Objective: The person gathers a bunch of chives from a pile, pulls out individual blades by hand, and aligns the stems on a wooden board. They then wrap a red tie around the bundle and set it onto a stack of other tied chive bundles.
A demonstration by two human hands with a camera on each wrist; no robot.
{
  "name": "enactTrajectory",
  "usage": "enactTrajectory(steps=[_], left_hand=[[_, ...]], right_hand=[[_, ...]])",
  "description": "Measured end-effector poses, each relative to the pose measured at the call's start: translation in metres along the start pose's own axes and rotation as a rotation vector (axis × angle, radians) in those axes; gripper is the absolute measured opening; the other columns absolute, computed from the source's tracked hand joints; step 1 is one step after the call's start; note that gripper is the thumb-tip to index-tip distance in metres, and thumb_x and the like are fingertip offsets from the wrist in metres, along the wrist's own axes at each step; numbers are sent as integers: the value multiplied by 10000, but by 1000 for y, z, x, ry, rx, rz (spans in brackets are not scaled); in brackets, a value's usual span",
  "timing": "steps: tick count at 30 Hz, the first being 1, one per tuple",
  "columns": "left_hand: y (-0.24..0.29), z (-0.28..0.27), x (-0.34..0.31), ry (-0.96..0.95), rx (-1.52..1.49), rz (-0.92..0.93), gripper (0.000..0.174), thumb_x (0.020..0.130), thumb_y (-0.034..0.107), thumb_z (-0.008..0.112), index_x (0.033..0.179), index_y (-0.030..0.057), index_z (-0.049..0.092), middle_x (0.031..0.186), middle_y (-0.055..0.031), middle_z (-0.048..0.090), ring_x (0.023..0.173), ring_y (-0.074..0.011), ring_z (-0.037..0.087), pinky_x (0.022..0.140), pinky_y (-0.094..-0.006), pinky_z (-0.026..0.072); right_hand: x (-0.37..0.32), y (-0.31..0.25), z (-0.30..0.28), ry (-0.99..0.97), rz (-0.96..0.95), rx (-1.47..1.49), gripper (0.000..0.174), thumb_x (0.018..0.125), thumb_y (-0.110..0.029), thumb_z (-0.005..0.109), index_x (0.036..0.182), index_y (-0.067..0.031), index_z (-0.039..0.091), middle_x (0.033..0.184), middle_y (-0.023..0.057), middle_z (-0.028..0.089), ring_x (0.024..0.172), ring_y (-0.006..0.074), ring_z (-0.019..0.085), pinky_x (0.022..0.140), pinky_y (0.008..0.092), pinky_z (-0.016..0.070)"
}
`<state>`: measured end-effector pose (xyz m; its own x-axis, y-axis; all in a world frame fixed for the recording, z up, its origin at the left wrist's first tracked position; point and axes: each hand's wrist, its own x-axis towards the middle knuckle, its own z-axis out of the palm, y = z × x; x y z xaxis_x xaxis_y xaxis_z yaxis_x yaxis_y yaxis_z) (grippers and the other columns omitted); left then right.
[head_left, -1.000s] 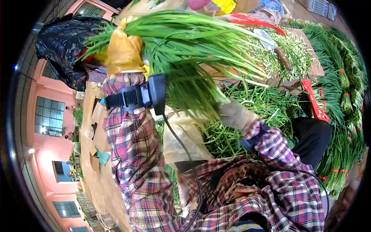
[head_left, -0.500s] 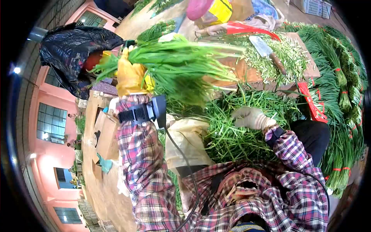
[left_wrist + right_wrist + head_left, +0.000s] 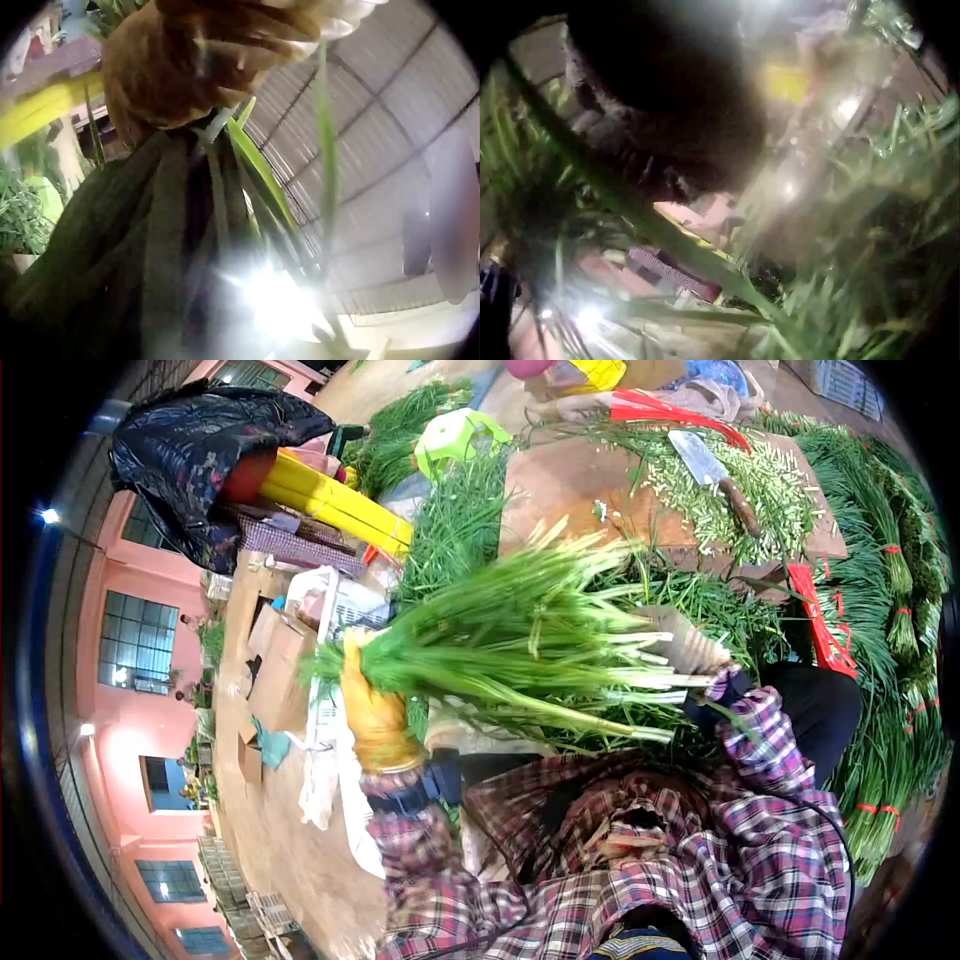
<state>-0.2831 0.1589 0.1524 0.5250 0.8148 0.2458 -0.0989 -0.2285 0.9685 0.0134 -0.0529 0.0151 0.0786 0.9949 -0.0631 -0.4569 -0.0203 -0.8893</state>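
My left hand [image 3: 375, 705], in an orange-yellow glove, grips a big bundle of garlic chives [image 3: 500, 625] near its leafy end. The pale stem ends fan out to the right in the head view. From the left wrist, gloved fingers [image 3: 202, 64] curl around dark leaves [image 3: 165, 232] that hang below them. My right hand [image 3: 685, 643] wears a greyish-white glove and is beside the stem ends, which partly cover its fingers. The right wrist view is blurred and shows the dark glove [image 3: 611, 135] among green leaves; its grip is unclear.
A cleaver [image 3: 715, 470] lies on a wooden board [image 3: 550, 495] with chopped stem ends. Loose leaves [image 3: 725, 605] pile below it. Tied bundles [image 3: 885, 690] line the right, near red ties [image 3: 820, 620]. A lime-green stool [image 3: 455, 440] and white basket [image 3: 345, 605] stand left.
My left hand has brought the bundle down and toward my body, the stems now pointing right. My right hand left the bundle, lowered over the loose leaves, then came back beside the stems.
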Motion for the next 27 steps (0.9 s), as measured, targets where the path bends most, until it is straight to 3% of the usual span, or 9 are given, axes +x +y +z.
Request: enactTrajectory(steps=[1,2,3,5,9,13,21,25,27], left_hand=[[-13,-8,-23,4,470,202,364,923,238,425,1149,-46,451,902,-86,575,811,-165,547,714,-268,470],[-21,-19,-35,173,-54,-48,337,923,256,426,1099,-27,478,886,-79,578,783,-162,545,712,-277,473],[-28,-29,-44,341,-589,-285,318,924,275,427,1049,-7,505,871,-72,580,755,-158,542,711,-286,475],[-27,-46,-66,216,-667,-264,345,909,365,438,862,39,542,776,-64,587,693,-193,562,671,-327,495],[-68,-87,-95,488,-536,-337,352,913,398,412,794,102,561,743,-50,596,657,-192,580,606,-340,504],[-80,-80,-110,643,-589,-311,250,897,329,490,766,125,550,688,6,570,613,-128,552,562,-288,482],[-106,-90,-130,529,-836,-210,224,897,324,495,785,134,533,739,9,553,645,-120,511,604,-275,455],[-104,-88,-136,433,-924,-251,246,902,338,482,882,106,560,781,16,564,672,-125,522,623,-264,462],[-92,-63,-141,698,-653,-190,267,905,338,476,836,100,575,776,12,577,690,-122,540,631,-261,469]], right_hand=[[-4,14,-12,31,-252,-749,214,797,-218,593,968,-91,620,926,84,625,768,190,595,706,330,500],[-7,18,-12,-78,-417,-1008,177,773,-167,619,923,-75,631,831,77,632,700,143,590,608,300,496],[-23,17,-11,55,242,-322,160,740,-119,637,885,-51,634,718,39,617,597,92,556,507,235,452],[-31,8,-18,306,394,-256,167,743,-102,629,897,-39,628,659,11,601,512,62,513,435,184,391],[-20,23,-22,443,174,-171,60,777,-38,584,830,-10,592,630,14,565,462,81,455,389,206,346],[-11,1,36,311,122,-443,230,762,-71,630,986,-20,635,831,35,621,725,111,558,657,232,460],[49,-7,144,21,-820,-1693,259,676,-131,598,931,-162,630,1027,45,559,968,252,539,780,368,442],[78,22,163,-193,-897,-1545,199,694,-159,595,886,-160,646,1051,50,549,1001,239,522,787,372,442],[83,36,157,-214,-969,-1550,145,729,-136,592,862,-122,648,974,56,577,939,217,554,746,349,461]])
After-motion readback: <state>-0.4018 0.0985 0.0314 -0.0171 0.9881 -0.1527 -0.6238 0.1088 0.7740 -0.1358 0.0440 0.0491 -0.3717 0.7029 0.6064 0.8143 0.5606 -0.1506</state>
